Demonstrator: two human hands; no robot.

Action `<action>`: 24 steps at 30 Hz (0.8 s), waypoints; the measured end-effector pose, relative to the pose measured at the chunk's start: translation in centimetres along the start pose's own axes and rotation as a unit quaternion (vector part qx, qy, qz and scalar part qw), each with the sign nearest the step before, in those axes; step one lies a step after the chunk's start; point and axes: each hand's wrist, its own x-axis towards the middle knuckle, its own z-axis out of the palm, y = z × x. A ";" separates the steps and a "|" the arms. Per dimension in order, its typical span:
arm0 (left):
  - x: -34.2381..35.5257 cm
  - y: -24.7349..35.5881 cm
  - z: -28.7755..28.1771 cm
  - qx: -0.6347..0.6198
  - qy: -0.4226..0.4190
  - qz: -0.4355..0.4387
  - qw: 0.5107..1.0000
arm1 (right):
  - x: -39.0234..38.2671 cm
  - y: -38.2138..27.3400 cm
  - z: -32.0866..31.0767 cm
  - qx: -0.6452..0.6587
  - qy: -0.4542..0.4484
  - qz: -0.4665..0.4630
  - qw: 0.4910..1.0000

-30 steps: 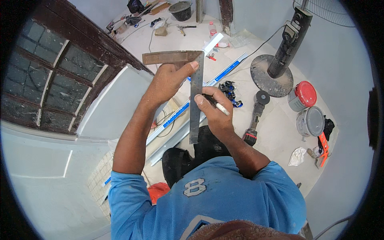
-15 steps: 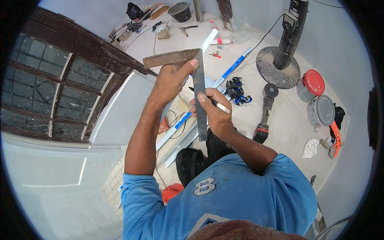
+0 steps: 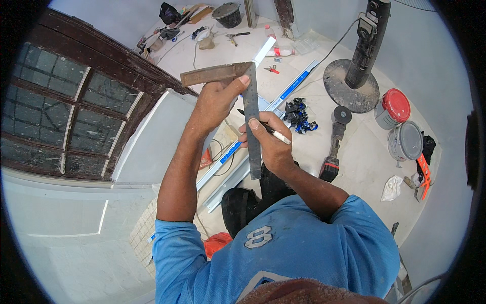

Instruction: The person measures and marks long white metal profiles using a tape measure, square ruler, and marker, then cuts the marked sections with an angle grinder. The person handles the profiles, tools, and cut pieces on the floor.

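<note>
Pale floor (image 3: pixel 364 162), metal square (image 3: pixel 251 101) clasped by left hand (image 3: pixel 212 105) near its corner, right hand (image 3: pixel 273 143) lower, gripping it and marker (image 3: pixel 280 136)

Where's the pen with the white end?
Near the middle of the head view: the right hand holds the pen, which crosses behind the metal square.

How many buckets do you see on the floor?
3 show clearly: a round black bucket at the back, a round red-lidded bucket at right, and a grey-topped round bucket beside it. Others may be hidden.
</note>
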 end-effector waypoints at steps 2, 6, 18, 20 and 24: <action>0.0 -0.2 0.0 -0.001 -0.001 0.000 1.000 | -0.1 0.0 0.1 0.004 0.003 0.003 1.000; 0.2 -0.7 -0.1 -0.003 -0.004 -0.006 1.000 | -0.1 -0.2 0.1 -0.012 0.000 0.003 1.000; 0.4 -0.7 -0.3 -0.006 -0.015 -0.022 1.000 | 0.0 0.0 0.2 0.003 0.004 0.012 1.000; 0.4 -0.7 -0.4 -0.007 -0.018 -0.023 1.000 | -0.1 -0.2 0.2 -0.002 0.002 0.009 1.000; 0.1 0.0 -0.6 0.009 -0.028 -0.028 0.999 | 0.0 -0.1 0.3 0.000 0.000 0.007 1.000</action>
